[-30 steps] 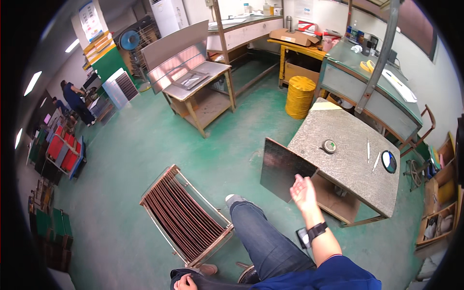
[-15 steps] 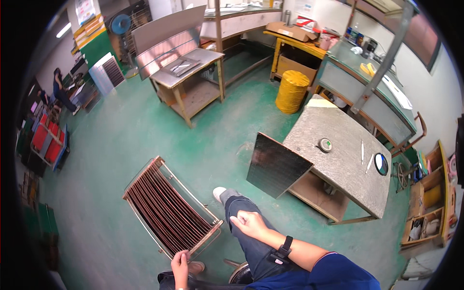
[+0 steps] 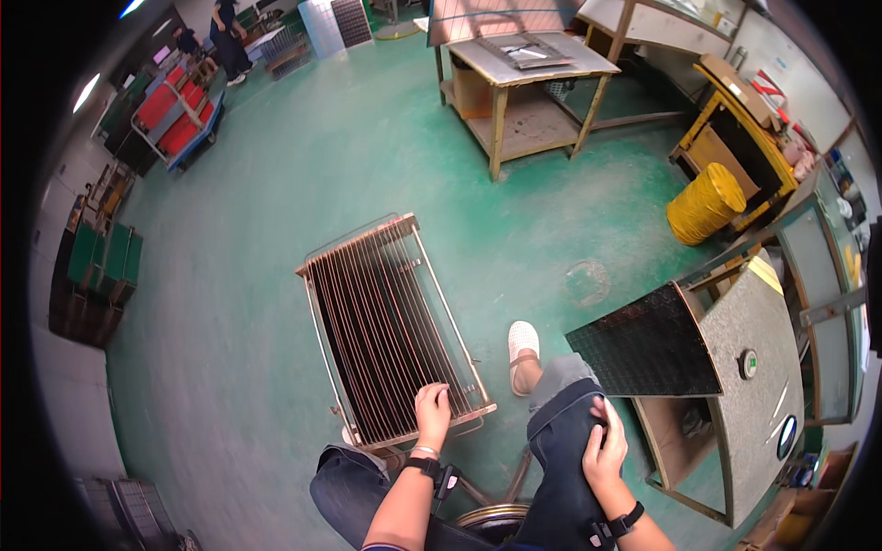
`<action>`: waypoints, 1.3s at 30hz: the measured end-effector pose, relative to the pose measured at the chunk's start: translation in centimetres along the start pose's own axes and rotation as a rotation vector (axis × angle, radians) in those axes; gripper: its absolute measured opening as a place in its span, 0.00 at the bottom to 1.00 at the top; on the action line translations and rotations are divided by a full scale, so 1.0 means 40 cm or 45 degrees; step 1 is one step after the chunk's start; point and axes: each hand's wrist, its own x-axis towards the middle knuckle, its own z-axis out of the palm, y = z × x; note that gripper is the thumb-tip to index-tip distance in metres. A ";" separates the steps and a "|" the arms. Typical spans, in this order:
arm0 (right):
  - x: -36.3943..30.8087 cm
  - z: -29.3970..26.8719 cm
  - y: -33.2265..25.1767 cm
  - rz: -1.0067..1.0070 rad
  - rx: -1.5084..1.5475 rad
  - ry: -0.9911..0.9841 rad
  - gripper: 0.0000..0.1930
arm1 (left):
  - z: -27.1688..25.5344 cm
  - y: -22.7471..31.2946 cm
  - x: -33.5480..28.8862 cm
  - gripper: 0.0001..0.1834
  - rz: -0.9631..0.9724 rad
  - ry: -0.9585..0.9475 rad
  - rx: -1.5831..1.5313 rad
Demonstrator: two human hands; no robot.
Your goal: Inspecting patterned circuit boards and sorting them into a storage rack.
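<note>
A metal rack (image 3: 411,223) stands on the floor ahead of me, filled with several thin dark panels (image 3: 372,335) set on edge, their edges copper-coloured. Over its near end is my left hand (image 3: 432,410), fingers curled together at the panel edges. Whatever the fingertips pinch, if anything, is hidden. My right hand (image 3: 604,447) lies on my right knee with its fingers stretched out, holding nothing. To the right of that knee, a dark flat panel (image 3: 648,344) leans at the side of a grey-topped table (image 3: 767,317).
A round tape-like item (image 3: 748,364) and a round dark-rimmed object (image 3: 786,437) lie on the grey table. A yellow drum (image 3: 706,204) stands behind it. Farther off are a wooden-legged workbench (image 3: 496,119), a cart with red goods (image 3: 179,119) and a person (image 3: 227,41).
My view has swung left and downward. My left hand has moved from beside the rack's near corner to over the panels. My right hand has gone from loosely curled to stretched out on my knee.
</note>
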 end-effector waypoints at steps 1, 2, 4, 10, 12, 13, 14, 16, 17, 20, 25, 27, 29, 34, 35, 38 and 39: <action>0.005 -0.005 0.003 0.026 -0.065 -0.046 0.21 | 0.026 0.005 0.011 0.08 -0.004 0.040 0.111; 0.008 -0.007 0.008 0.025 -0.069 -0.066 0.21 | 0.053 0.011 0.021 0.09 -0.008 0.078 0.223; 0.013 -0.013 0.022 0.018 -0.199 -0.094 0.22 | 0.095 0.035 0.031 0.15 -0.091 -0.003 0.390; 0.028 -0.022 0.040 0.012 -0.234 -0.094 0.21 | 0.158 0.033 0.032 0.18 -0.148 0.118 0.438; 0.028 -0.026 0.040 0.008 -0.248 -0.111 0.21 | 0.164 0.026 0.029 0.17 -0.190 0.146 0.404; 0.029 -0.025 0.042 0.000 -0.256 -0.099 0.20 | 0.165 0.020 0.027 0.17 -0.179 0.128 0.442; 0.028 -0.025 0.045 0.002 -0.253 -0.099 0.20 | 0.167 0.015 0.027 0.16 -0.167 0.111 0.479; 0.026 -0.028 0.052 0.003 -0.260 -0.104 0.20 | 0.173 0.022 0.030 0.16 -0.169 0.076 0.505; 0.026 -0.029 0.052 0.006 -0.261 -0.100 0.20 | 0.176 0.028 0.028 0.15 -0.142 0.007 0.593; 0.030 -0.029 0.039 0.007 -0.269 -0.125 0.18 | 0.182 -0.018 0.021 0.13 -0.122 -0.054 0.675; 0.036 -0.029 0.023 0.007 -0.284 -0.148 0.17 | 0.157 0.013 0.026 0.08 -0.061 0.032 0.614; 0.040 -0.021 0.017 -0.011 -0.267 -0.133 0.17 | 0.105 0.043 0.042 0.07 -0.093 -0.011 0.318; 0.033 -0.022 0.024 -0.021 -0.253 -0.104 0.17 | 0.016 0.147 0.057 0.07 -0.139 -0.155 0.049; 0.025 -0.024 0.001 -0.027 -0.151 -0.128 0.21 | -0.335 0.376 -0.024 0.10 -0.186 -0.155 -0.668; 0.025 -0.025 -0.006 -0.019 -0.107 -0.157 0.21 | -0.384 0.396 -0.056 0.12 -0.289 -0.140 -0.911; 0.010 -0.020 0.015 0.172 0.549 -0.309 0.22 | -0.469 0.455 -0.148 0.18 -0.382 -0.144 -1.317; 0.015 -0.036 -0.015 0.402 1.090 -0.417 0.25 | -0.481 0.458 -0.180 0.19 -0.362 -0.159 -1.413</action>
